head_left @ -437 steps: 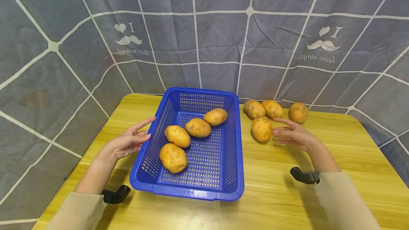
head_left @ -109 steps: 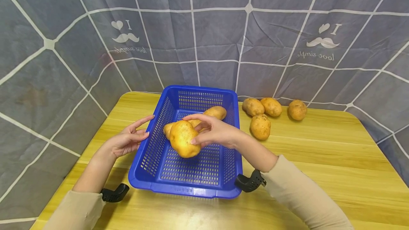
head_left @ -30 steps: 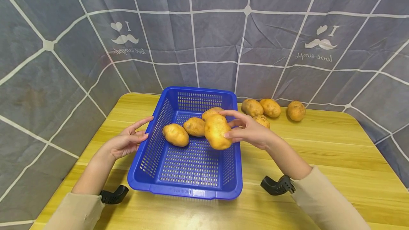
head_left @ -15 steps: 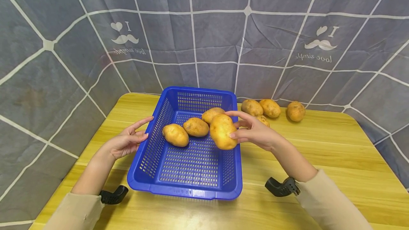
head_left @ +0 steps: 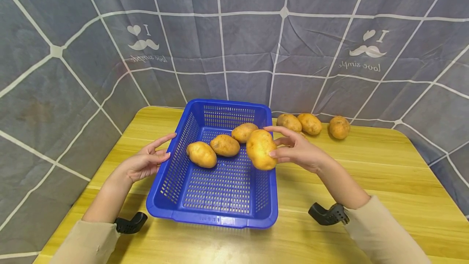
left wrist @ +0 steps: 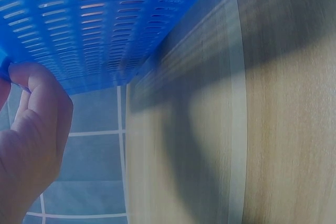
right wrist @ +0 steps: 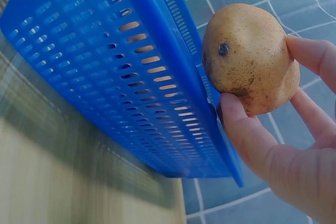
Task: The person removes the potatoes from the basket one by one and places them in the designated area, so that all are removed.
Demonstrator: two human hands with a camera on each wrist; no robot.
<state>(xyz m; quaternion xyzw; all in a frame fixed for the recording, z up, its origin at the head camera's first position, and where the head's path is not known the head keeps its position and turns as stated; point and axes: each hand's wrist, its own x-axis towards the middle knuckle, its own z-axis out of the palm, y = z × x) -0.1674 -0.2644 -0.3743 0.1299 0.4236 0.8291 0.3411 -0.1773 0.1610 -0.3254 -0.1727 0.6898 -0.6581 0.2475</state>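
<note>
In the head view my right hand [head_left: 298, 152] holds a large potato [head_left: 261, 150] between thumb and fingers, above the right rim of the blue plastic basket [head_left: 216, 220]. The right wrist view shows a dark spot on this potato [right wrist: 247, 59], with the fingertips around one side of it. My left hand [head_left: 146, 162] touches the basket's left rim with index finger and thumb; in the left wrist view its other fingers are partly hidden. Inside the basket lie a potato [head_left: 201, 155] on the left, a second potato [head_left: 225, 146] in the middle and a third potato [head_left: 243, 133] towards the back.
Right of the basket, on the wooden table [head_left: 366, 166], are a potato [head_left: 288, 122], another potato [head_left: 310, 124] beside it and a separate potato [head_left: 339, 127]. One more is almost hidden behind my right hand. A grey checked curtain [head_left: 249, 44] hangs behind.
The right hand has carried the potato rightwards, from over the basket's middle to its right rim, more slowly over the last half second. The left hand and basket stay put.
</note>
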